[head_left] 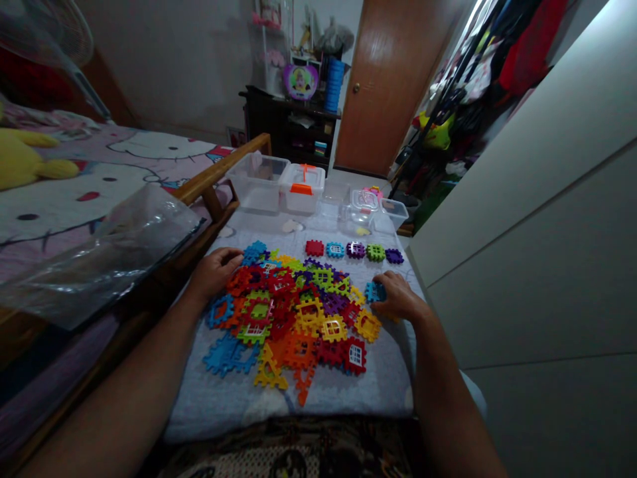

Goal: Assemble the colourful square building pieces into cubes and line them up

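Observation:
A heap of colourful notched plastic tiles (283, 305) covers the middle of the cloth-topped table. My left hand (219, 269) is at the heap's upper left, its fingertips beside a blue tile (255, 252); its fingers are close together, and whether they grip anything is unclear. On the right, my right hand (397, 295) has its fingers around a blue tile (374, 292). Behind the heap lies a row of separate tiles: a red one (314, 247), a light blue one (335, 249), a purple one (355, 250), a green one (375, 252) and a dark purple one (395, 255).
Clear plastic boxes, among them a large one (259, 189) and a lidded one with orange clips (302, 189), stand at the table's far end. A wooden bed rail (223, 166) and a plastic bag (109, 252) are on the left. A white cabinet (537, 265) borders the right.

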`<state>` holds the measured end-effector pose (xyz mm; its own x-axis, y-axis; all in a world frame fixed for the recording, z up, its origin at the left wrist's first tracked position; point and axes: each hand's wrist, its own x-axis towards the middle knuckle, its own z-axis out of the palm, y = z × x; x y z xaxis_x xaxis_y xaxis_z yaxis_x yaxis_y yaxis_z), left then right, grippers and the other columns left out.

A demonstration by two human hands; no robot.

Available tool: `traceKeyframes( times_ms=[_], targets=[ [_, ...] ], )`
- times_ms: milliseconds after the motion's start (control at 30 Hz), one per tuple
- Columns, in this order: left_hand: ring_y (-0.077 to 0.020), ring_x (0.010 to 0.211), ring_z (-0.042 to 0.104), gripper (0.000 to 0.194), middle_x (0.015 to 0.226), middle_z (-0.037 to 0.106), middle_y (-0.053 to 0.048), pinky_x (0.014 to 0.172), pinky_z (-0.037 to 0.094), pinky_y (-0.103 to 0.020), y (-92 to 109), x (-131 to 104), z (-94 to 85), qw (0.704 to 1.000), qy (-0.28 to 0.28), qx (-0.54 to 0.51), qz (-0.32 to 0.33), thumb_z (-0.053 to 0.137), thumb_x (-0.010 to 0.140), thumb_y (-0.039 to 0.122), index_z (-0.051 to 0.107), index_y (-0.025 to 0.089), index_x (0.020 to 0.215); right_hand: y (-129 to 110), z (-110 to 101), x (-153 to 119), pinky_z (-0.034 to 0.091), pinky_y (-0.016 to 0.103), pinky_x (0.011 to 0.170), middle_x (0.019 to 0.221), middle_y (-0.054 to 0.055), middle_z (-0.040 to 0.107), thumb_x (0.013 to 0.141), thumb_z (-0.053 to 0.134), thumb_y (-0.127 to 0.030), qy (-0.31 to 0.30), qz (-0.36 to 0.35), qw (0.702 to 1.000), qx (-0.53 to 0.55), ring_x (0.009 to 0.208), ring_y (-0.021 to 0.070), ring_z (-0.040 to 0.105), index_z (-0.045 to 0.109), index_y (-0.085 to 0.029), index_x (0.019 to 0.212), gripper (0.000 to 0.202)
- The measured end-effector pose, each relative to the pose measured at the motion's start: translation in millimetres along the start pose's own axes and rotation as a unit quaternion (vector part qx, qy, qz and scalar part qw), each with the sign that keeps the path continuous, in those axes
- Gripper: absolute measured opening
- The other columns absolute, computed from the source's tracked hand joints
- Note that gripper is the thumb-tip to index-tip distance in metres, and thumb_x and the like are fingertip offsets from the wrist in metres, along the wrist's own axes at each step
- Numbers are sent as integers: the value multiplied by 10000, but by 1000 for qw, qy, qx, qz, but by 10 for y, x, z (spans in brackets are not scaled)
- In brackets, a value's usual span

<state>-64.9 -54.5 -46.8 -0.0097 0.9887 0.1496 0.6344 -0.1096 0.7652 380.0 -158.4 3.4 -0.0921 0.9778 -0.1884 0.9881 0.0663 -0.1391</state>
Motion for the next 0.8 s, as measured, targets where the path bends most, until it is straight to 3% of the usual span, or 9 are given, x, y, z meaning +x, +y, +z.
traceKeyframes(
  times_ms=[400, 500, 667, 800],
  targets=[
    [-267, 964, 669, 462, 1033, 731, -89, 978, 491, -391, -64, 28, 28, 1000, 6, -8, 12, 560, 756, 569, 698, 191, 981, -13, -34, 9, 408, 396, 896, 1163, 149, 584, 709, 729, -330, -8, 7, 1000, -13, 1071, 324, 522, 627, -171, 1172, 500],
    [-278, 976, 666, 460, 1029, 733, -91, 982, 489, -398, -43, 23, 22, 1000, 2, 0, 12, 561, 748, 577, 698, 198, 969, -55, -107, 82, 405, 390, 917, 1149, 133, 584, 725, 719, -340, 23, -22, 999, -6, 1062, 305, 521, 618, -184, 1173, 485],
    [-286, 988, 663, 459, 1037, 733, -94, 988, 484, -406, -12, 12, 13, 1000, 10, 8, 20, 550, 755, 591, 705, 204, 949, -305, -304, 527, 386, 401, 968, 1220, 124, 559, 749, 703, -384, 111, -82, 990, 6, 1133, 312, 486, 568, -205, 1260, 557],
    [-282, 991, 665, 484, 1047, 729, -96, 973, 492, -403, -14, 5, 14, 1000, 7, 2, 17, 550, 757, 598, 709, 194, 972, -552, -387, 1016, 378, 396, 969, 1262, 123, 551, 753, 693, -360, 93, -88, 992, -17, 1165, 317, 473, 566, -205, 1283, 566]
  ],
)
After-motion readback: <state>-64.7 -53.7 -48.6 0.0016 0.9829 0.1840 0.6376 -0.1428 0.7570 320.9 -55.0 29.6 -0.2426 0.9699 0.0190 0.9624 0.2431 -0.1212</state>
